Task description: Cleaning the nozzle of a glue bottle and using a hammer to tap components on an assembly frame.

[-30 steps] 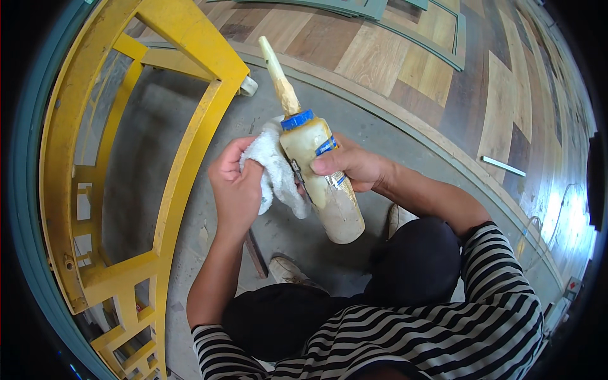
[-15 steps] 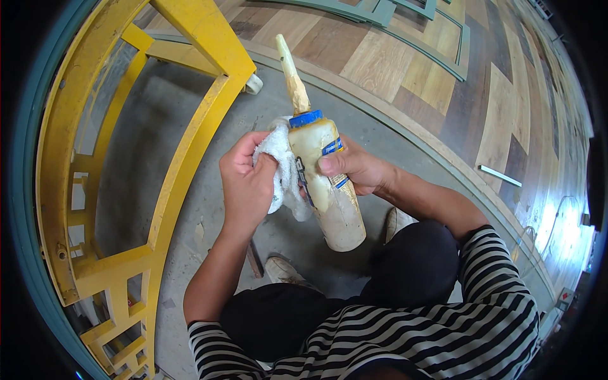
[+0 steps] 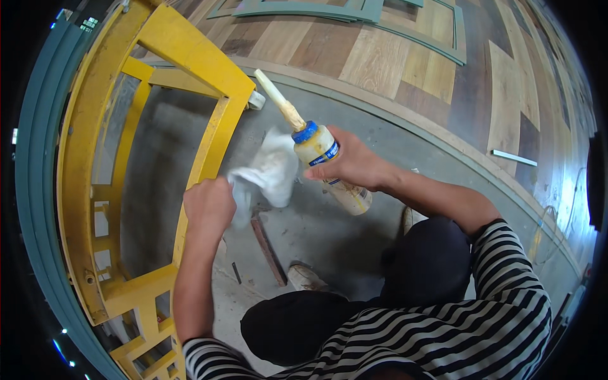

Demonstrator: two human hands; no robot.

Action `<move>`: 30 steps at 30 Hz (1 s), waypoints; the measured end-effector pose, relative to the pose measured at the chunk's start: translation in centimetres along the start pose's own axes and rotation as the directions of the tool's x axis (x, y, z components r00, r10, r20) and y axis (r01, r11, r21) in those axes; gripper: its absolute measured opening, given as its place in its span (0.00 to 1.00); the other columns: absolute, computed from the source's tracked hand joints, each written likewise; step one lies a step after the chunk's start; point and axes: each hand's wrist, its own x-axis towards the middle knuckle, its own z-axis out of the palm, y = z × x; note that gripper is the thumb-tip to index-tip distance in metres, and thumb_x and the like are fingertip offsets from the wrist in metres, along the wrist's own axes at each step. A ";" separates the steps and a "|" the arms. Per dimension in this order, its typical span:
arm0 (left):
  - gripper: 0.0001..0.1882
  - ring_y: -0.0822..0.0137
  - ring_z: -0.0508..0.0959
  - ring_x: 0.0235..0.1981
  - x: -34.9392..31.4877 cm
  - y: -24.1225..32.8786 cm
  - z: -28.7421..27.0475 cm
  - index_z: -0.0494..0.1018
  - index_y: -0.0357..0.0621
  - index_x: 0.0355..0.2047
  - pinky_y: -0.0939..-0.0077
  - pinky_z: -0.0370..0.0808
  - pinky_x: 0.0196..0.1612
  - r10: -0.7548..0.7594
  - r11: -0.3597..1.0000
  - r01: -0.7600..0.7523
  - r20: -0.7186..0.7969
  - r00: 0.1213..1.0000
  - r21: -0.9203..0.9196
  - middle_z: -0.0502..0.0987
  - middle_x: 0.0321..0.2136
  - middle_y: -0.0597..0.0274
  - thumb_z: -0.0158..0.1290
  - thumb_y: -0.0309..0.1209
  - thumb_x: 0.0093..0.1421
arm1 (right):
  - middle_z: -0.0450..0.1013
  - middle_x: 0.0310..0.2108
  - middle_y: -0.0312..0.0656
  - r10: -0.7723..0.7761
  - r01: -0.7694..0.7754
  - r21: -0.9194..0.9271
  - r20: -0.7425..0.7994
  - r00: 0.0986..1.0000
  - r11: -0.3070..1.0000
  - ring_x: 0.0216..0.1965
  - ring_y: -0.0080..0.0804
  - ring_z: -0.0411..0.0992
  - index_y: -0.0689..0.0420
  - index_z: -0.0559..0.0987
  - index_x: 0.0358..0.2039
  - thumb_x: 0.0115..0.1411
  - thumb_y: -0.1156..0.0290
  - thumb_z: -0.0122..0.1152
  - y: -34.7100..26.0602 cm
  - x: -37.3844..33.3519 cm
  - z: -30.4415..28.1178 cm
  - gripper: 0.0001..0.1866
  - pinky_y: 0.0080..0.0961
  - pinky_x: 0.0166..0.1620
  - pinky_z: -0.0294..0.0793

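My right hand (image 3: 354, 163) is wrapped round a glue bottle (image 3: 320, 149), which tilts with its long pale nozzle up and to the left. The bottle has a blue collar, a blue and yellow label and dried glue smeared over it; its middle is partly hidden by my fingers. Closed in a fist, my left hand (image 3: 211, 206) grips one end of a white cloth (image 3: 272, 171). The cloth hangs out to the right of the fist, blurred by motion, and lies close to the bottle's left side.
A yellow metal frame (image 3: 218, 136) on a white caster (image 3: 256, 101) stands at the left, near my left hand. Wood-patterned panels (image 3: 373, 57) lie at the far side, with green frames (image 3: 316, 10) and a short pale strip (image 3: 514, 158) on them. A brown bar (image 3: 268, 249) lies on the grey floor.
My left hand has moved left and down, pulling the cloth away from the bottle. The bottle has tipped further left, and my right hand grips it nearer the collar.
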 end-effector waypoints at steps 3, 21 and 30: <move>0.13 0.41 0.79 0.29 -0.6 -2.3 -3.4 0.80 0.37 0.30 0.56 0.77 0.38 0.016 0.993 -0.028 -0.107 0.994 -0.115 0.81 0.29 0.41 0.57 0.36 0.62 | 0.75 0.40 0.40 0.080 -0.085 -0.130 -0.045 0.996 0.988 0.42 0.29 0.72 0.59 0.74 0.50 0.49 0.58 0.79 0.6 0.3 -0.4 0.32 0.29 0.50 0.73; 0.28 0.59 0.75 0.28 -2.9 6.9 -6.2 0.72 0.37 0.57 0.64 0.71 0.33 0.659 0.714 -0.699 -0.290 0.694 -0.049 0.72 0.26 0.57 0.59 0.28 0.55 | 0.78 0.36 0.49 0.108 -0.104 -0.030 0.204 0.973 0.994 0.37 0.37 0.75 0.67 0.80 0.39 0.44 0.59 0.73 0.5 -0.5 -0.7 0.27 0.31 0.42 0.75; 0.24 0.53 0.73 0.58 -0.7 6.3 -6.4 0.72 0.42 0.57 0.35 0.57 0.65 0.862 0.504 -0.789 -0.259 0.435 0.351 0.75 0.55 0.52 0.53 0.30 0.59 | 0.78 0.34 0.42 0.182 -0.135 -0.140 0.413 0.892 0.981 0.34 0.33 0.74 0.64 0.78 0.41 0.44 0.63 0.75 -1.1 -1.4 -0.3 0.26 0.30 0.40 0.76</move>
